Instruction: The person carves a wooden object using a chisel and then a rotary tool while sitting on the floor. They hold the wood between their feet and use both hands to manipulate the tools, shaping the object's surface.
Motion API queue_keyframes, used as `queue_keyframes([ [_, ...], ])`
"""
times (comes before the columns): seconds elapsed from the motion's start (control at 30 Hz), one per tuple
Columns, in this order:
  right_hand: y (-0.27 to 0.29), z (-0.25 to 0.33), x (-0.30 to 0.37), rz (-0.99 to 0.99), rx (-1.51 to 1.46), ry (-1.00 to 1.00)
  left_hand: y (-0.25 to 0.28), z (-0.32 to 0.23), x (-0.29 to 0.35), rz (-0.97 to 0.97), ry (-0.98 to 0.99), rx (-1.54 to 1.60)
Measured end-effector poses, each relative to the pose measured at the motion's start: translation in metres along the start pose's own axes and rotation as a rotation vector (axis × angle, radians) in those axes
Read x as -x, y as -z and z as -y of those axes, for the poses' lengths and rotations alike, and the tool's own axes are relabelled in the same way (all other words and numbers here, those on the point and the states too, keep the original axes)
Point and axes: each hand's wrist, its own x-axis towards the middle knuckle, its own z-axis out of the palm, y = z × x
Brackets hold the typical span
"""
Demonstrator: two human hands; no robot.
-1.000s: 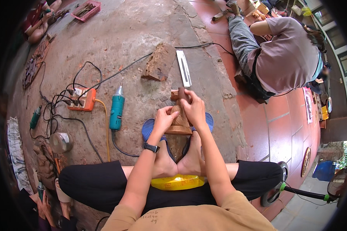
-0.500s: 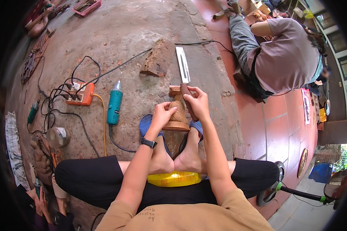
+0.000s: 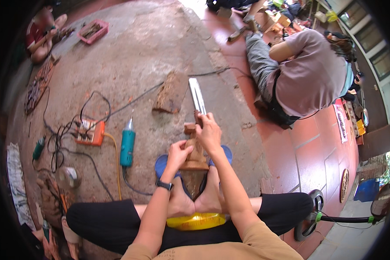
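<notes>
A carved light-brown wooden piece [image 3: 196, 151], with a rounded body, flat base and small block at its far end, stands between my feet. My left hand [image 3: 178, 156], closed, grips its left side with the thumb on the body. Closed too, my right hand [image 3: 210, 134] is at the wood's far right side. It holds a long narrow strip [image 3: 196, 96], brown by the fingers and whitish beyond them; I cannot make out its kind. My fingers hide its near end. Blue sandals [image 3: 161, 164] are on my feet.
Left of me lie a teal rotary tool [image 3: 127, 147], an orange power strip [image 3: 95, 133] and tangled cables. A rough wood block [image 3: 170, 93] lies ahead, a pink basket [image 3: 93, 32] farther off. A person in a mauve shirt [image 3: 310, 82] sits at right; other people work at left.
My right hand has moved forward along the wooden piece, and the strip's brown part is now mostly covered. My left hand stays on the wood. The whole view has shifted lower in the picture.
</notes>
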Motion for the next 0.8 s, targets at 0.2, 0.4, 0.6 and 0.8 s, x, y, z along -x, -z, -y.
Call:
queue_keyframes([
  [0.2, -0.01, 0.008, 0.004, -0.034, 0.077, 0.058, 0.002, -0.012, 0.005, 0.016, 0.04, 0.038],
  [0.4, 0.004, 0.011, 0.02, -0.027, 0.077, 0.072, 0.006, -0.024, 0.007, 0.02, 0.059, 0.025],
  [0.6, -0.016, 0.004, -0.01, -0.081, 0.148, 0.067, 0.001, -0.013, 0.004, 0.072, 0.029, 0.204],
  [0.8, -0.008, 0.01, 0.029, -0.04, 0.073, 0.085, 0.01, -0.028, 0.013, 0.019, 0.094, 0.181],
])
